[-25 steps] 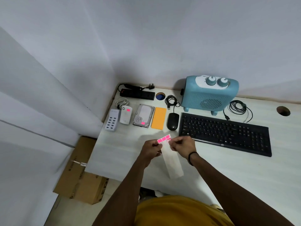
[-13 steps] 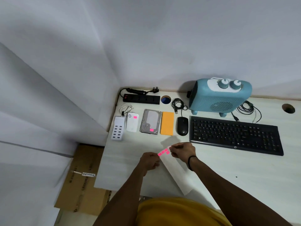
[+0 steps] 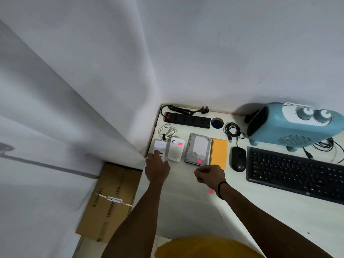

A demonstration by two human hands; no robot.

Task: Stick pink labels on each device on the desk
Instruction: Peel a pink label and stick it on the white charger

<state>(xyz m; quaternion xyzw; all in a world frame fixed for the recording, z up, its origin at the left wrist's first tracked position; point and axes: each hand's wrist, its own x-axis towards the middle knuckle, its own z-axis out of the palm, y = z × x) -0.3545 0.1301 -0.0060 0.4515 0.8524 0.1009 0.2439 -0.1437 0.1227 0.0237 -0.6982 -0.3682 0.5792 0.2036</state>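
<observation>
Nearest the body, a white backing sheet lies on the desk under the right forearm, with a pink label showing beside the wrist; it is probably parked there so more labels are within reach

The right hand hovers just short of the hard drive, fingers curled in as if pinching a peeled label; a trace of pink shows at the fingertips, though whether it really holds a label I cannot tell

The left hand reaches to the desk's left edge, its fingers laid on the near end of the white USB charger, most likely steadying it so that a label can be pressed on without it sliding; whether they curl round it is not clear

Beyond, the white adapter already wears a pink tag, and the hard drive has one at its near edge. The orange case, the mouse, the keyboard, the power strip and the blue heater show no pink, so by my reckoning most of the row is left to do
</observation>
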